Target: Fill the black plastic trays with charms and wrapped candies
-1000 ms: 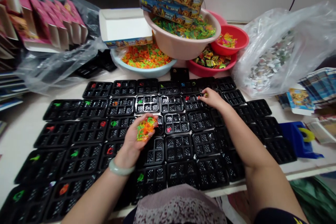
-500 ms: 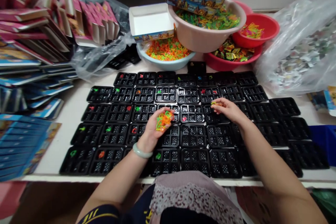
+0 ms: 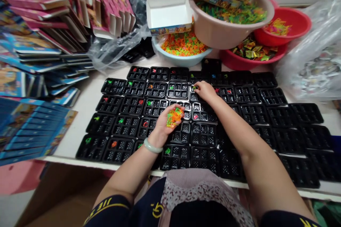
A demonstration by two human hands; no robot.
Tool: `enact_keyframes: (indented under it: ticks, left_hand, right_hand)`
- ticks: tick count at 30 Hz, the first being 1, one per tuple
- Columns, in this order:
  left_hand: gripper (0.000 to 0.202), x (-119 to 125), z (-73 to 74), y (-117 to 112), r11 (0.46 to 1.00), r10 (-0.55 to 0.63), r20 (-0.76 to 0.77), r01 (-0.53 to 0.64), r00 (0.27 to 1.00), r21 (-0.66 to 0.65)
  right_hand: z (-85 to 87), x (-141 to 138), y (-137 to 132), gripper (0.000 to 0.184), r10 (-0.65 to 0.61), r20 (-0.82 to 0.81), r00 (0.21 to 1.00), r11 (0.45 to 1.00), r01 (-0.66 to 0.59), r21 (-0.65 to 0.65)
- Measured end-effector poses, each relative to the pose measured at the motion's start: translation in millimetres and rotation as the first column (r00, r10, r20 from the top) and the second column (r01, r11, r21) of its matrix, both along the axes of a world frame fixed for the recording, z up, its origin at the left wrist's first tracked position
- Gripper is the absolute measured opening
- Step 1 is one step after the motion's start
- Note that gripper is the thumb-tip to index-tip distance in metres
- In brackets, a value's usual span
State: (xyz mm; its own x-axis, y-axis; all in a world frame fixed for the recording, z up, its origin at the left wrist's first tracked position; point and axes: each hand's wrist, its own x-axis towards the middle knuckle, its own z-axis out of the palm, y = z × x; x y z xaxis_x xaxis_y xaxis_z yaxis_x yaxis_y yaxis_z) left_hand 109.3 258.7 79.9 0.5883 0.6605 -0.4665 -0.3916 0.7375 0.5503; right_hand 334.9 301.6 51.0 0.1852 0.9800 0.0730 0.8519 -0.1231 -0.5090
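My left hand (image 3: 162, 125) is cupped palm up over the middle trays, holding a small heap of orange, green and yellow plastic pieces (image 3: 174, 117). Farther back, my right hand (image 3: 206, 91) reaches into a black compartment tray (image 3: 194, 97) in the second row from the back. Its fingertips pinch a tiny yellow-green plastic piece (image 3: 194, 87) at the tray's back left compartment; the fingers partly hide it. Around both hands lie rows of similar black trays (image 3: 204, 134). Several of them hold a single red, green or orange piece, mostly in a back compartment.
Behind the trays stand a light blue basin (image 3: 178, 60) of colourful pieces, a pale basin (image 3: 231, 37) with boxes on it, and red basins (image 3: 295, 30). An open box (image 3: 169, 12) rests above the blue basin. Stacked books (image 3: 29, 124) flank the left, a plastic bag (image 3: 317, 67) the right.
My right hand has moved left and away from me, from a middle-row tray to one farther back. My left hand still cups the heap. The camera view has shifted slightly.
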Motion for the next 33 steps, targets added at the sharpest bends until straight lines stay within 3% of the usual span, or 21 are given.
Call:
enact_keyframes:
  ticks: [3, 5, 9, 12, 15, 19, 23, 27, 30, 33]
  left_hand:
    - [0.009, -4.4, -4.1, 1.3, 1.000, -0.006, 0.007, 0.006, 1.000, 0.003]
    - [0.010, -6.6, -6.5, 1.7, 1.000, -0.009, 0.020, 0.008, 1.000, 0.009]
    - [0.012, -7.9, -8.3, -0.1, 1.000, -0.018, 0.023, 0.018, 1.000, 0.011]
    - [0.012, -6.7, -7.3, -4.9, 1.000, -0.023, 0.005, 0.023, 1.000, 0.005]
    - [0.011, -6.0, -5.9, -10.9, 1.000, -0.027, -0.005, 0.027, 1.000, 0.000]
    - [0.010, -8.4, -4.7, -16.6, 1.000, -0.026, -0.017, 0.026, 1.000, 0.002]
    - [0.009, -10.8, -2.4, -19.3, 1.000, -0.022, -0.021, 0.022, 1.000, 0.000]
    - [0.009, -10.5, -0.9, -20.1, 1.000, -0.028, 0.007, 0.028, 1.000, 0.005]
    - [0.010, -10.1, -3.0, -19.6, 1.000, -0.026, 0.030, 0.026, 0.999, 0.009]
    - [0.012, -9.6, -5.9, -18.8, 1.000, -0.031, 0.033, 0.031, 0.999, 0.007]
  right_hand:
    - [-0.3, 2.5, -8.0, 0.024, -0.001, -0.077, 0.997, 1.000, 0.001, -0.002]
    - [-0.2, 3.3, -20.5, 0.023, -0.022, -0.219, 0.976, 0.999, 0.017, -0.027]
    - [-3.3, -0.9, -54.6, 0.027, -0.047, -0.580, 0.814, 0.993, -0.026, -0.117]
    - [-8.6, -6.2, -76.4, 0.024, -0.007, -0.666, 0.746, 0.999, -0.026, -0.040]
    - [-12.5, -11.1, -89.0, 0.020, -0.018, -0.618, 0.786, 1.000, 0.013, -0.012]
    - [-9.7, -18.5, -98.1, 0.012, -0.045, -0.498, 0.866, 0.994, -0.012, -0.111]
    - [-2.8, -28.2, -102.1, 0.008, 0.197, -0.102, 0.975, 0.969, -0.210, -0.130]
    - [-2.0, -34.4, -101.1, 0.011, 0.318, 0.180, 0.931, 0.935, -0.276, -0.224]
    - [-2.4, -32.1, -100.7, 0.010, 0.321, 0.173, 0.931, 0.929, -0.273, -0.251]
    - [-0.2, -25.7, -98.2, 0.009, 0.257, 0.078, 0.963, 0.954, -0.240, -0.178]
